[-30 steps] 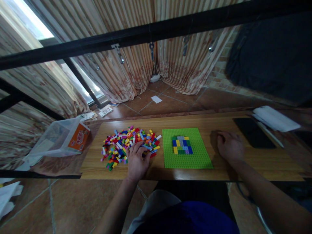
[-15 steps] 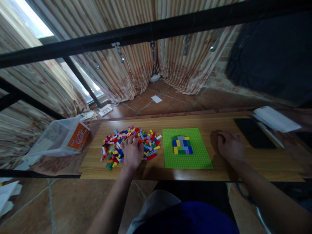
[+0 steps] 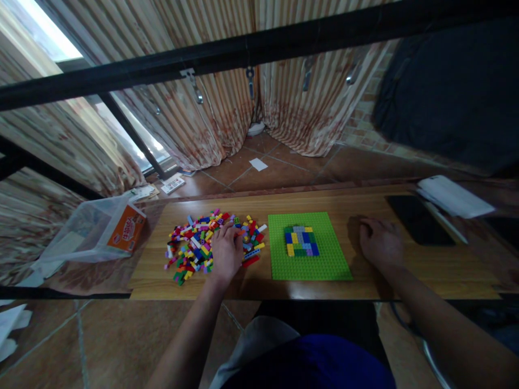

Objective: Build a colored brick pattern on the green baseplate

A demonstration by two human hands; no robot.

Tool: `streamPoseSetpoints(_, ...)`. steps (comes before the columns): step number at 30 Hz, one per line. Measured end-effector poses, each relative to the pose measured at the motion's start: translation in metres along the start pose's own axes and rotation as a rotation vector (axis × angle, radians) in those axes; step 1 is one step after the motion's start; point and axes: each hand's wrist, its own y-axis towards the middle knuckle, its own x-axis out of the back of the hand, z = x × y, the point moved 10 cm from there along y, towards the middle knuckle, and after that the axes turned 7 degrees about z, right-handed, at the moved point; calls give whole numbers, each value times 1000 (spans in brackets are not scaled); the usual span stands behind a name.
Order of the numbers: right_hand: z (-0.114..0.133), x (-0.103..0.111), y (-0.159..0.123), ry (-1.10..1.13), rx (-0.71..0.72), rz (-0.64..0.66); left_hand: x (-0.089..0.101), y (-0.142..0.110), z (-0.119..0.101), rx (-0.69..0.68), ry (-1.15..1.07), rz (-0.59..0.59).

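Note:
My left hand (image 3: 227,253) is over the right part of a pile of loose toy bricks (image 3: 194,246) in many colours. Its thumb and forefinger are closed on a small orange brick (image 3: 240,232), which shows at the fingertips. To the right of the pile lies a bright green baseplate (image 3: 332,265). A low, roughly square build of blue, yellow, green, grey and purple bricks (image 3: 302,242) sits near its middle. My right hand (image 3: 381,246) rests on the table right of the baseplate, fingers curled in, with nothing seen in it.
The wooden table (image 3: 255,289) is long and narrow. A dark phone-like slab (image 3: 419,220) and a white bundle (image 3: 454,197) lie at the right. Off the left end stands a clear plastic box (image 3: 93,229) with an orange label. A black bar (image 3: 243,51) crosses above.
My left hand has shifted a little to the right over the pile, the orange brick moving along with its fingertips. The right hand and the build stay put; the view has shifted slightly.

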Motion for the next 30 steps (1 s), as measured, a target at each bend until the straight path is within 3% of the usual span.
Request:
streamPoseSetpoints(4, 0, 0, 0, -21, -3, 2, 3, -6, 16, 170, -419, -11)
streamPoseSetpoints(9, -1, -1, -1, -64, 10, -17, -28, -23, 25, 488, -1294, 54)
streamPoseSetpoints(11, 0, -1, -1, -61, 15, -12, -38, -29, 22, 571, -1494, 99)
streamPoseSetpoints(18, 0, -1, 0, -31, 22, -11, -44, -31, 17, 590, -1563, 199)
streamPoseSetpoints(30, 1, -1, -1, -57, 26, -7, -37, -30, 9, 520, -1532, 188)
